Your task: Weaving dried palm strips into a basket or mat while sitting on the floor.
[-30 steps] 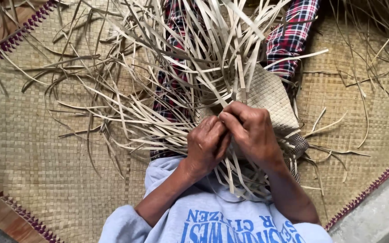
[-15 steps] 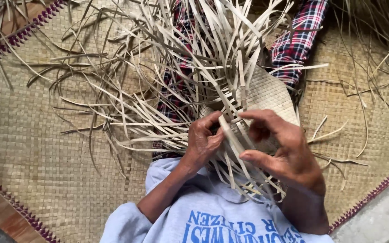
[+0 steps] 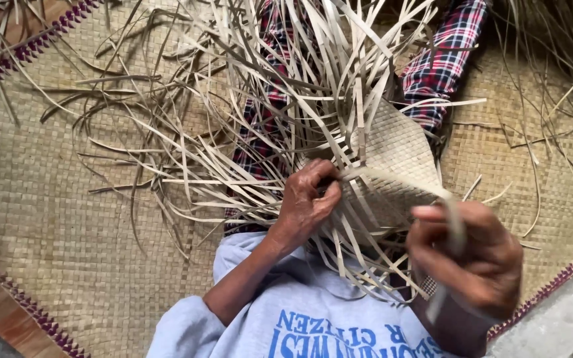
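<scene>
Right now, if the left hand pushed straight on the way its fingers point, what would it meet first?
Probably the woven panel: the left hand pinches a pale strip, its fingers pointing right toward the weave close beyond them. Depth is hard to judge.

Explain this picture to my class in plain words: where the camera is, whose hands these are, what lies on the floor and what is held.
There is no machine here. The one picture comes from a camera worn on a person's head, looking down at their own two bare hands. The left hand pinches pale flat strips at the edge of a partly woven piece. The right hand, blurred, has one long strip in its grip. Many loose strips fan out from the weaving over the person's checked trousers and a big woven floor mat with a purple edging. The pale blue sweatshirt at the bottom is the person's own.
</scene>
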